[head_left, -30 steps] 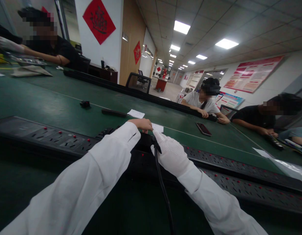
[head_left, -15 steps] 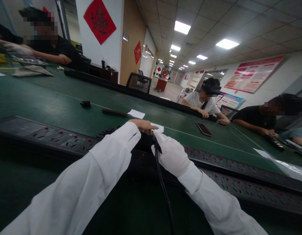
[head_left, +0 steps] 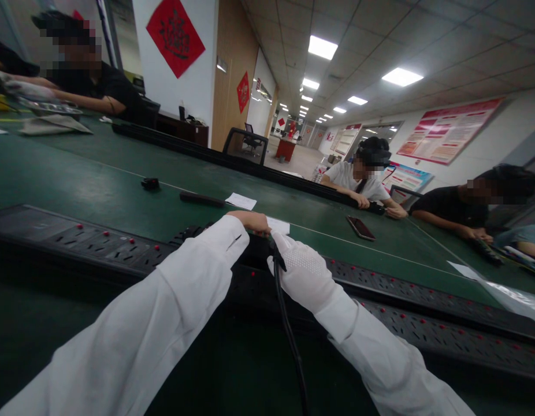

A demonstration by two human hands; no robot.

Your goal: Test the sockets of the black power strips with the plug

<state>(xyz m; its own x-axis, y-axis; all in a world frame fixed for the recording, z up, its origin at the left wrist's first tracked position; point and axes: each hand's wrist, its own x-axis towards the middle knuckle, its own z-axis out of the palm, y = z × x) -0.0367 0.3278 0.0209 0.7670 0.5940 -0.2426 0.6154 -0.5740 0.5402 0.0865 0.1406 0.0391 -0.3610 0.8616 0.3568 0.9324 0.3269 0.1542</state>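
My left hand point(head_left: 252, 222), bare below a white sleeve, lies over the black middle section of a long power strip point(head_left: 115, 245). Its fingers are bent and closed; whatever they hold is hidden behind the hand and cuff. Beside it, my right hand point(head_left: 305, 270) wears a white dotted glove and is closed around the end of a black power cord point(head_left: 289, 335). The cord hangs from the glove toward the bottom of the view. The fingertips of both hands are close together, and I cannot tell whether they touch.
A second power strip point(head_left: 406, 292) with red switches runs along the right. White paper slips point(head_left: 240, 201), a dark bar point(head_left: 201, 200), a small black part point(head_left: 150, 184) and a phone point(head_left: 360, 227) lie on the green table point(head_left: 89, 167). Several people sit around it.
My left index finger, stretched toward the right hand before, is now drawn in and bent. The right hand keeps its grip on the cord in the same place.
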